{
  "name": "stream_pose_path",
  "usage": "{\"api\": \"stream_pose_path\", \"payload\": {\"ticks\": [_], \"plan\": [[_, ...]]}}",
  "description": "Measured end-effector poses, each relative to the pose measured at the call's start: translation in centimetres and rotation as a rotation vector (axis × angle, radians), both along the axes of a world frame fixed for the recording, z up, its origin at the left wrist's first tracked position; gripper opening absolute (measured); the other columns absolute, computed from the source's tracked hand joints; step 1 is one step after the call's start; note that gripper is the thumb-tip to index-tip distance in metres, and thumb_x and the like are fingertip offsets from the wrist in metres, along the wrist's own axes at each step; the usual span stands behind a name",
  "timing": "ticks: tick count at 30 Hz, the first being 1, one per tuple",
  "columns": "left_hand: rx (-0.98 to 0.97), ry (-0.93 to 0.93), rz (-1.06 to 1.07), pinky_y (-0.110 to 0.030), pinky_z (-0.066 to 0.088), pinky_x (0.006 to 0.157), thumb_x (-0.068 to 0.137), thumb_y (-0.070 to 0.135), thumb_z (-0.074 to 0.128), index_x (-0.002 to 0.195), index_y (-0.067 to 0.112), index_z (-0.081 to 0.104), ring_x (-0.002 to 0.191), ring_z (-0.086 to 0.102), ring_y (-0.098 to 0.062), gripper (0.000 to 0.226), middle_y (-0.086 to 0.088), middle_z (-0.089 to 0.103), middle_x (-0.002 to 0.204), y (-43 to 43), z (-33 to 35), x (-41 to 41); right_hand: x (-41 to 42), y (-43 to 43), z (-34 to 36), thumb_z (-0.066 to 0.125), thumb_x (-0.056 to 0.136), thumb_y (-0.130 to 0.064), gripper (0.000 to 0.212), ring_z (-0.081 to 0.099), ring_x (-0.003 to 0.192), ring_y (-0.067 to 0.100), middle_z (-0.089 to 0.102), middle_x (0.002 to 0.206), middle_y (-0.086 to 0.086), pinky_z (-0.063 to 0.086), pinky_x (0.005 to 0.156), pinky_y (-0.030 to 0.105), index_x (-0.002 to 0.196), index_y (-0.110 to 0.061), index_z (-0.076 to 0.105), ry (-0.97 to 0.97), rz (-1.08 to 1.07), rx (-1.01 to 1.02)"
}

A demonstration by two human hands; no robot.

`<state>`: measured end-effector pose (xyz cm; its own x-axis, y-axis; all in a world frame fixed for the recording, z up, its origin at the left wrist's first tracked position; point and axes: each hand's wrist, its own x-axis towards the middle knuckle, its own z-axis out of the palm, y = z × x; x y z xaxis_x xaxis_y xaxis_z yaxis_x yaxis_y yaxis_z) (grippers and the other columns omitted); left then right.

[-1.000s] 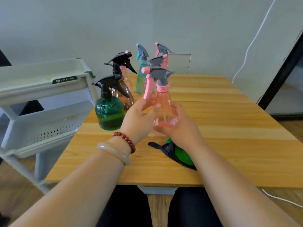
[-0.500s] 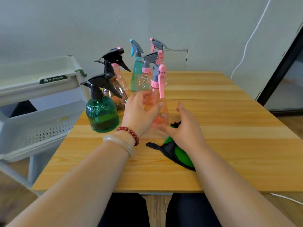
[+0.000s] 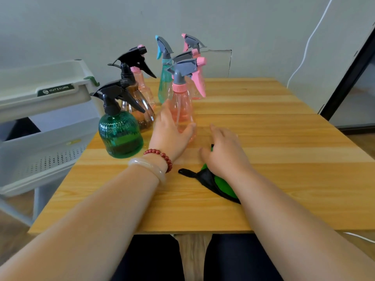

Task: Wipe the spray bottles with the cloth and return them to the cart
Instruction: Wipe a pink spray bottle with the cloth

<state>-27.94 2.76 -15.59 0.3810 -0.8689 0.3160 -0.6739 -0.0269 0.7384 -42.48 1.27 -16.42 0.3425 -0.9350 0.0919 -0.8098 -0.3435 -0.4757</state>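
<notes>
On the far left stands a pale plastic cart (image 3: 48,138) with tiered trays. A dark label (image 3: 55,90) on its top tray reads "OUTIXUAN"; no other writing is legible.

Next to it is the wooden table (image 3: 284,159), with the spray bottles crowded on its left half. Nearest the cart is a round green bottle (image 3: 119,134) with a black trigger. Just behind it is a brown bottle (image 3: 142,110), also black-topped, which partly hides a pale pink bottle (image 3: 144,86). Farther back stand a teal bottle (image 3: 163,84) and a rear pink bottle (image 3: 191,42), both with grey heads.

The left hand (image 3: 170,134), with red beads (image 3: 160,155) and a pale bangle (image 3: 150,167) on the wrist, wraps its fingers and thumb round the lower body of the pink bottle (image 3: 181,106). This one stands upright on the table in front of the group, its pink trigger pointing right.

The right hand (image 3: 225,157) lies spread and loose over the green and black cloth (image 3: 211,179), covering most of it. The fingers are not closed on anything. The cloth sits on the table near the front edge, just right of the held bottle.

A white cable (image 3: 304,47) runs down the wall at right, beside a dark door frame (image 3: 349,74).
</notes>
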Motion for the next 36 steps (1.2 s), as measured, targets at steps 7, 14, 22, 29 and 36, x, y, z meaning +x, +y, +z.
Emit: {"api": "stream_pose_path", "payload": {"ticks": [7, 14, 22, 29, 36], "plan": [[-0.026, 0.077, 0.076, -0.040, 0.036, 0.112, 0.087, 0.039, 0.071, 0.150, 0.017, 0.025, 0.136, 0.038, -0.023, 0.081, -0.007, 0.037, 0.149, -2.4, 0.0, 1.1, 0.8, -3.4, 0.4, 0.047, 0.101, -0.030, 0.051, 0.022, 0.147, 0.027, 0.032, 0.156, 0.009, 0.018, 0.119, 0.036, 0.148, -0.012, 0.041, 0.062, 0.024, -0.018], [-0.069, 0.102, 0.120, -0.046, 0.045, 0.107, 0.081, 0.037, 0.078, 0.145, 0.016, 0.034, 0.129, 0.049, -0.023, 0.081, -0.005, 0.049, 0.141, -3.8, -0.5, 1.2, 0.8, -5.0, 0.3, 0.051, 0.098, -0.026, 0.046, 0.040, 0.137, 0.026, 0.049, 0.146, 0.006, 0.034, 0.110, 0.034, 0.143, -0.016, 0.049, -0.043, -0.013, -0.052], [-0.031, -0.018, 0.133, -0.035, 0.018, 0.118, 0.084, 0.039, 0.074, 0.156, 0.012, 0.000, 0.149, 0.014, -0.024, 0.107, -0.009, 0.014, 0.161, -2.0, -0.1, 0.3, 0.6, -5.0, 0.0, 0.051, 0.098, -0.023, 0.042, 0.049, 0.130, 0.023, 0.056, 0.139, 0.005, 0.039, 0.102, 0.030, 0.139, -0.018, 0.053, -0.106, -0.002, -0.097], [-0.305, -0.147, 0.037, -0.012, 0.030, 0.102, 0.090, 0.029, 0.067, 0.129, 0.013, 0.056, 0.124, 0.039, -0.018, 0.043, 0.007, 0.039, 0.124, 0.8, 0.7, -0.9, 0.4, -4.8, 0.0, 0.046, 0.101, -0.022, 0.038, 0.051, 0.124, 0.021, 0.059, 0.134, 0.005, 0.038, 0.107, 0.032, 0.137, -0.015, 0.055, -0.144, -0.041, -0.124], [-0.085, -0.219, -0.196, -0.022, 0.032, 0.099, 0.094, 0.019, 0.062, 0.111, 0.016, 0.070, 0.121, 0.042, -0.015, 0.019, 0.009, 0.050, 0.119, 1.1, -0.8, -1.8, -0.4, -5.7, -0.3, 0.048, 0.100, -0.032, 0.034, 0.043, 0.128, 0.027, 0.056, 0.135, 0.000, 0.036, 0.106, 0.041, 0.130, -0.021, 0.058, -0.062, -0.212, -0.155]]}}
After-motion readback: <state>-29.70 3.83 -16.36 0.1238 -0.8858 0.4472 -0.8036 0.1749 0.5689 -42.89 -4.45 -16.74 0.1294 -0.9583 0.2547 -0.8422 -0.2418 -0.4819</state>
